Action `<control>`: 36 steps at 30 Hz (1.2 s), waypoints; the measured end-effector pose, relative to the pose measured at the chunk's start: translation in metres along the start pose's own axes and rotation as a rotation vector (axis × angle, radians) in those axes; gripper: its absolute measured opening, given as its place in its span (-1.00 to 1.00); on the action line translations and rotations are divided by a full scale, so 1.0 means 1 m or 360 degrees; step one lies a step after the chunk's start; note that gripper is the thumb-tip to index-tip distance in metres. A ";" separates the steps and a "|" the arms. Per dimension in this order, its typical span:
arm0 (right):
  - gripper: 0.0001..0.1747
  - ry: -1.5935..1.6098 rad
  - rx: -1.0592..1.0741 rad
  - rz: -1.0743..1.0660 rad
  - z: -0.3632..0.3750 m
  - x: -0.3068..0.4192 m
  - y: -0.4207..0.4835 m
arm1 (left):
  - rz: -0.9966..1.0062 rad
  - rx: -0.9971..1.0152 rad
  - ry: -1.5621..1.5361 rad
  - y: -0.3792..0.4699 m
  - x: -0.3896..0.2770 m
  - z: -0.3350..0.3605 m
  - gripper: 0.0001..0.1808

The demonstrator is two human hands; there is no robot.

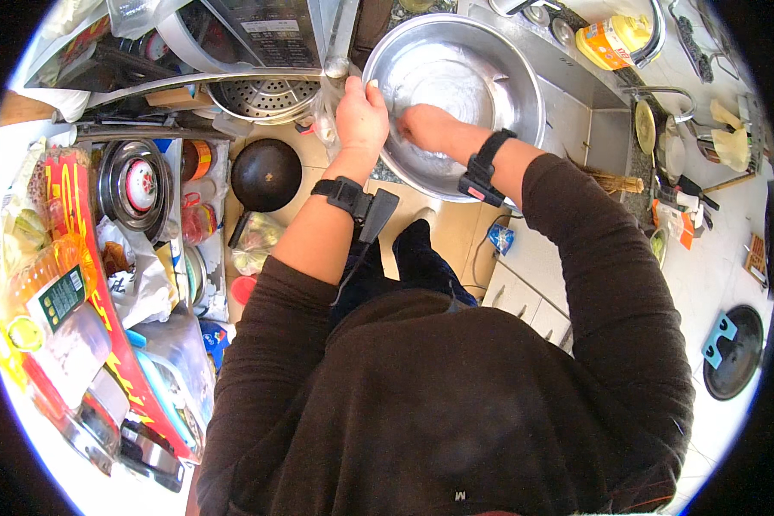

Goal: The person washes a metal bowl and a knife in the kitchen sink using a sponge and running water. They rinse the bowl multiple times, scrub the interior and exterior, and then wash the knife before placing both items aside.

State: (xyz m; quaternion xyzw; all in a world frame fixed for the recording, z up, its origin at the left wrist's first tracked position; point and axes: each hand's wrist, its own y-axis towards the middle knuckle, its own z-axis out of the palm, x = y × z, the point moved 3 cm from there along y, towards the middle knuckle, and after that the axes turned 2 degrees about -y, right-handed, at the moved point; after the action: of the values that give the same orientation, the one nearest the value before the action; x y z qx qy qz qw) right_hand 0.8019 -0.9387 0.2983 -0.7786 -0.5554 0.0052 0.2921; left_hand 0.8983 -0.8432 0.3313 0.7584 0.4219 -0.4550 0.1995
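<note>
A large, round stainless steel basin [455,48] is before me at the top of the head view, tilted so that its inside faces me. Its bottom is bright with glare, and I cannot tell whether water lies there. My left hand [362,119] grips the basin's left rim, thumb near the edge. Inside the bowl, my right hand [429,128] has its fingers curled by the left inner wall. Whether something is in those fingers is hidden. A black strap with a device sits on each wrist.
A steel sink [609,138] with a faucet [674,106] lies right of the basin. A yellow bottle [619,42] stands behind it. A black wok [266,175] rests on the floor at left, near crowded shelves holding an oil bottle [55,284]. A steamer [264,100] is under the cabinet.
</note>
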 end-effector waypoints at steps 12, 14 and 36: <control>-0.82 -0.0101 0.0164 -0.0090 -0.009 0.011 -0.011 | -0.0038 0.0047 0.0126 0.000 -0.004 -0.001 -0.76; -0.86 -0.0026 -0.0028 -0.0017 -0.017 0.007 0.005 | -0.0045 0.0072 0.0134 0.000 -0.003 0.001 -0.75; -0.89 -0.0044 -0.0314 0.0029 -0.025 -0.017 0.032 | -0.0060 0.0070 0.0278 -0.003 -0.008 0.000 -0.76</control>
State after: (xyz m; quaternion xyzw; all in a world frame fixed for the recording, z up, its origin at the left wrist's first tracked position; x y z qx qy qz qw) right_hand 0.8313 -0.9719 0.2988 -0.8084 -0.5500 -0.0362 0.2064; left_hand 0.8942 -0.8454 0.3378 0.7912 0.4419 -0.4000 0.1366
